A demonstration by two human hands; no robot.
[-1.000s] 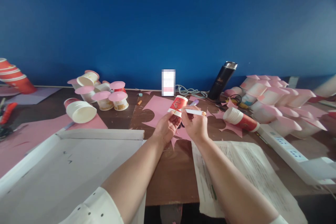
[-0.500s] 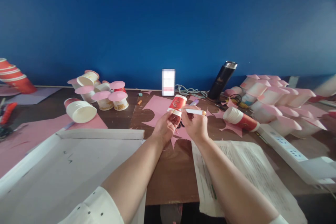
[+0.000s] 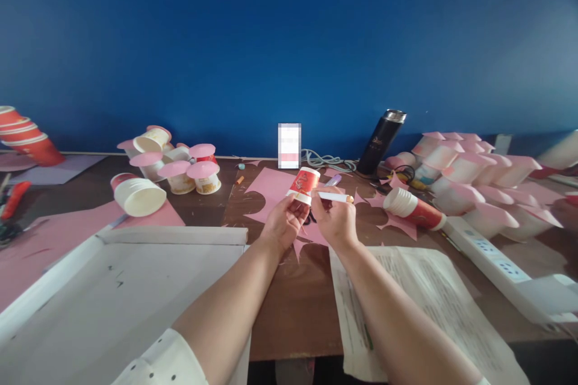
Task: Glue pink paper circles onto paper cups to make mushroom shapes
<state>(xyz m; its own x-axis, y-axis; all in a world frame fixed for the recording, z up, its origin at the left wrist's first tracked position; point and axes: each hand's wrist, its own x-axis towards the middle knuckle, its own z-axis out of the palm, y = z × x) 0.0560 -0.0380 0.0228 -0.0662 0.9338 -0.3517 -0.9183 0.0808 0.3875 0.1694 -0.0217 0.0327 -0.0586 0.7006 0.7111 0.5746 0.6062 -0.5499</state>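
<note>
A red and white paper cup [image 3: 305, 183] is tilted in front of me, gripped near its lower end by my left hand [image 3: 285, 220]. Close on its right, my right hand [image 3: 335, 215] is closed round a white pen [image 3: 335, 197] with an orange end. The pen lies nearly level, its left end at the cup's side; whether the tip touches is hidden by fingers. Cut pink paper [image 3: 266, 189] lies beneath and around both hands.
Pink-topped cups stand left [image 3: 180, 177] and are piled right [image 3: 483, 174]. A black flask [image 3: 382, 143] stands behind; stacked cups [image 3: 413, 207] lie near a power strip [image 3: 490, 261]. A white tray [image 3: 149, 289] fills the front left, a printed cloth [image 3: 415, 289] the front right.
The whole view has shifted slightly, so things sit a little lower in the picture. My hands still hold the cup and the pen in nearly the same pose.
</note>
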